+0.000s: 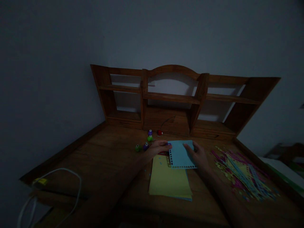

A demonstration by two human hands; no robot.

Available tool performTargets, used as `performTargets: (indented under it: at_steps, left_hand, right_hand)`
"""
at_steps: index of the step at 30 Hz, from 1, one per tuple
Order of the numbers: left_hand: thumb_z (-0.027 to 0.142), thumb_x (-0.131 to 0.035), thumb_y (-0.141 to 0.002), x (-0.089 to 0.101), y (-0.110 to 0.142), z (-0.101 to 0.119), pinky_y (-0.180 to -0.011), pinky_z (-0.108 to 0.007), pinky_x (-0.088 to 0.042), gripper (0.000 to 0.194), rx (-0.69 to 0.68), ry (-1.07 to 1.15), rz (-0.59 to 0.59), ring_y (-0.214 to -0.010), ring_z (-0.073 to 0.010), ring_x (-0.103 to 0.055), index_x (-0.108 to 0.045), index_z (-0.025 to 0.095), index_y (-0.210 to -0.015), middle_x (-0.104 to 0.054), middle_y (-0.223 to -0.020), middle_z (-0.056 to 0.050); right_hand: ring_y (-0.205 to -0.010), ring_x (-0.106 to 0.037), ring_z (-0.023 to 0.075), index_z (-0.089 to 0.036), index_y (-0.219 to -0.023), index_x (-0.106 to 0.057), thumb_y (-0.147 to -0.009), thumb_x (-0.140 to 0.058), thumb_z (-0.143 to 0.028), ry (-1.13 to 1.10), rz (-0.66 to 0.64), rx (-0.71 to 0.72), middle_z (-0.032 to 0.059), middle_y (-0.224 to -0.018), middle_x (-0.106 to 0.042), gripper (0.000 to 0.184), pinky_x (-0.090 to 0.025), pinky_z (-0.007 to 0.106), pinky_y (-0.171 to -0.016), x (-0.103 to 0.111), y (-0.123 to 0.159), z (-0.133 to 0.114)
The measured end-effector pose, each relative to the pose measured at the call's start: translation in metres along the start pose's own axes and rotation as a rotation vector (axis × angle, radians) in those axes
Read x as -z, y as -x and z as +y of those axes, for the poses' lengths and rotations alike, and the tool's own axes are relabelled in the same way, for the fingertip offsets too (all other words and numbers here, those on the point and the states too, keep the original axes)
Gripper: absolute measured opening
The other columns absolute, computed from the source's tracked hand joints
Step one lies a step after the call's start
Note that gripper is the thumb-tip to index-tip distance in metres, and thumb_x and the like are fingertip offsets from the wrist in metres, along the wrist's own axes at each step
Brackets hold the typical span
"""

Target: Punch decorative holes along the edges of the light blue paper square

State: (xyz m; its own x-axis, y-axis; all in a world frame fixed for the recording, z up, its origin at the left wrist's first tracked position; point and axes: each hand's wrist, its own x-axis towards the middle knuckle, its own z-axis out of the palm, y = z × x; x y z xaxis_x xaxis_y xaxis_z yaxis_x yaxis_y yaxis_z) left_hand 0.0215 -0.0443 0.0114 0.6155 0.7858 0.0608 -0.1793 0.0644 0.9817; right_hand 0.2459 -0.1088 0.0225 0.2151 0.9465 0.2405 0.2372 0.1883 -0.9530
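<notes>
Left fingers: the left hand [159,147] has its fingers nearly together, closed about a small purple piece [169,144] at the blue sheet's upper left corner.
Right fingers: the right hand [197,155] pinches the sheet's right side, thumb flat on top and the other fingers bent behind.
Blue sheet: one light-blue square sheet [181,155], held tilted above the yellow stack's back edge; a row of punched holes runs along its left edge and another along its bottom edge, the holes too small to count surely.
Red item: one, mostly hidden below the left hand, its kind unclear.
Yellow stack: one pile of yellow paper [169,180] near the middle of the desk's front edge, blue paper showing under its front right corner; a few tiny blue bits [160,160] lie on its back left part.
Eyed figures: two green [149,138] and two purple [150,132], left of the desk's middle, toward the back edge.
Red figure: one small red figure [160,132], near the desk's back edge.
Paper strips: one loose heap of pink, yellow and blue strips [244,174] by the desk's right edge, too tangled to count.
Cable: one white cable [79,183], looping over the front left corner of the wooden desk [95,155].
Shelf: one wooden shelf unit [172,97] along the back edge.
</notes>
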Motion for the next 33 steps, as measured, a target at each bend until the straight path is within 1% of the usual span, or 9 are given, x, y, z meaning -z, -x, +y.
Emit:
performTargets:
  at_steps: [3, 7, 15, 19, 22, 25, 28, 33]
  left_hand:
    - [0.042, -0.078, -0.070, -0.002, 0.002, 0.003, -0.083, -0.035, -0.051, 0.044, 0.001, 0.001, 0.006, -0.091, -0.0230, -0.067, -0.069, 0.012, -0.101, -0.069, -0.107, -0.014]
    - [0.043, -0.078, -0.070, -0.002, 0.003, 0.004, -0.083, -0.034, -0.051, 0.044, -0.008, 0.005, -0.015, -0.092, -0.0233, -0.067, -0.069, 0.012, -0.099, -0.069, -0.107, -0.014]
    - [0.039, -0.079, -0.069, 0.001, 0.000, 0.002, -0.086, -0.034, -0.049, 0.040, -0.017, -0.009, -0.012, -0.094, -0.0224, -0.066, -0.069, 0.012, -0.098, -0.069, -0.106, -0.013]
    - [0.038, -0.082, -0.065, 0.000, 0.000, 0.003, -0.081, -0.034, -0.051, 0.042, 0.025, -0.002, 0.013, -0.089, -0.0220, -0.066, -0.068, 0.013, -0.096, -0.069, -0.102, -0.011]
    - [0.038, -0.083, -0.063, 0.000, -0.001, 0.002, -0.079, -0.034, -0.052, 0.043, 0.055, 0.002, 0.019, -0.089, -0.0222, -0.067, -0.067, 0.013, -0.096, -0.069, -0.102, -0.011]
    - [0.037, -0.083, -0.063, 0.000, -0.002, 0.000, -0.078, -0.032, -0.052, 0.043, 0.036, -0.006, 0.049, -0.087, -0.0212, -0.067, -0.067, 0.013, -0.095, -0.069, -0.099, -0.011]
    - [0.037, -0.082, -0.064, 0.000, -0.001, -0.001, -0.077, -0.031, -0.052, 0.041, 0.004, -0.006, 0.042, -0.085, -0.0204, -0.066, -0.068, 0.013, -0.094, -0.069, -0.099, -0.011]
    - [0.035, -0.084, -0.062, -0.004, -0.002, 0.001, -0.075, -0.030, -0.051, 0.040, -0.001, 0.012, 0.073, -0.080, -0.0191, -0.066, -0.069, 0.011, -0.091, -0.069, -0.094, -0.011]
  right_hand:
    - [-0.062, -0.062, 0.0197, -0.019, -0.092, -0.067, -0.073, -0.067, -0.057, -0.013, -0.010, 0.005, 0.0043, -0.077, -0.070, 0.042, -0.049, 0.028, -0.052, 0.000, 0.000, 0.001]
    - [-0.063, -0.062, 0.0194, -0.019, -0.093, -0.066, -0.074, -0.068, -0.055, -0.010, -0.025, 0.012, 0.0035, -0.078, -0.070, 0.041, -0.049, 0.028, -0.054, 0.001, -0.002, 0.004]
    - [-0.065, -0.061, 0.0193, -0.020, -0.091, -0.065, -0.076, -0.066, -0.054, 0.003, -0.029, 0.037, 0.0034, -0.078, -0.069, 0.037, -0.049, 0.027, -0.055, 0.001, -0.003, 0.009]
    - [-0.063, -0.061, 0.0191, -0.019, -0.092, -0.064, -0.077, -0.065, -0.054, 0.016, -0.048, 0.019, 0.0034, -0.076, -0.068, 0.038, -0.049, 0.027, -0.055, 0.002, -0.003, 0.009]
    - [-0.065, -0.061, 0.0189, -0.018, -0.092, -0.064, -0.078, -0.064, -0.053, 0.048, -0.046, 0.036, 0.0035, -0.077, -0.067, 0.038, -0.049, 0.027, -0.056, 0.002, -0.004, 0.010]
    - [-0.067, -0.061, 0.0190, -0.018, -0.092, -0.063, -0.079, -0.064, -0.052, 0.059, -0.055, 0.062, 0.0033, -0.079, -0.067, 0.036, -0.049, 0.027, -0.057, 0.002, -0.004, 0.011]
    - [-0.065, -0.060, 0.0184, -0.018, -0.092, -0.063, -0.080, -0.063, -0.051, 0.053, -0.061, 0.063, 0.0026, -0.078, -0.067, 0.035, -0.049, 0.026, -0.057, 0.002, -0.004, 0.011]
    - [-0.066, -0.059, 0.0176, -0.018, -0.088, -0.064, -0.080, -0.064, -0.051, 0.069, -0.034, 0.106, 0.0027, -0.077, -0.066, 0.034, -0.048, 0.025, -0.056, 0.001, -0.003, 0.008]
